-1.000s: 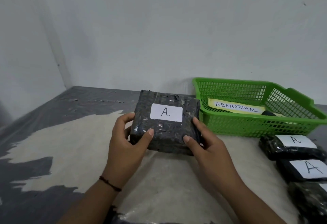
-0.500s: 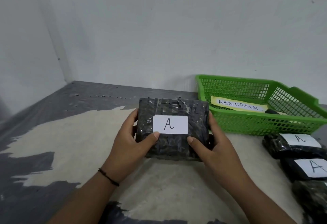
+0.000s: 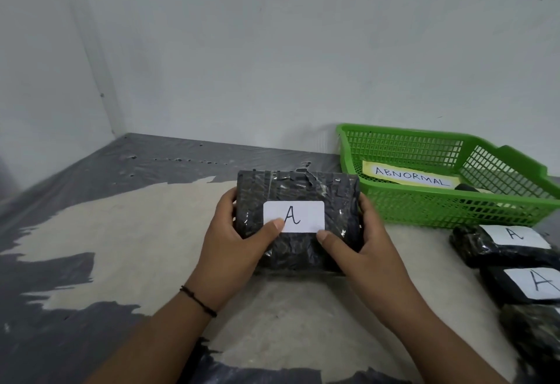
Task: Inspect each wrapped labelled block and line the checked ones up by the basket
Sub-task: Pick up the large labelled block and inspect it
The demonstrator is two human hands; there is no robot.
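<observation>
A dark block wrapped in shiny plastic [image 3: 298, 192], with a white label marked A facing me, is held up above the table. My left hand [image 3: 230, 247] grips its left edge, thumb on the label's lower left corner. My right hand [image 3: 363, 250] grips its right edge, thumb just under the label. To the right stands a green plastic basket [image 3: 424, 207] holding a yellow ABNORMAL sign. In front of the basket lie wrapped blocks in a row: one labelled A [image 3: 500, 244], a second labelled A [image 3: 527, 286], and a third [image 3: 533, 332] cut off by the frame.
The table is covered with worn grey sheeting [image 3: 151, 165] and a pale patch [image 3: 136, 232]. White walls meet in a corner at the back left. A dark item [image 3: 466, 187] lies inside the basket.
The held block has tilted upright toward me and come slightly closer and lower. My thumbs slid up, and the left one now touches the label.
</observation>
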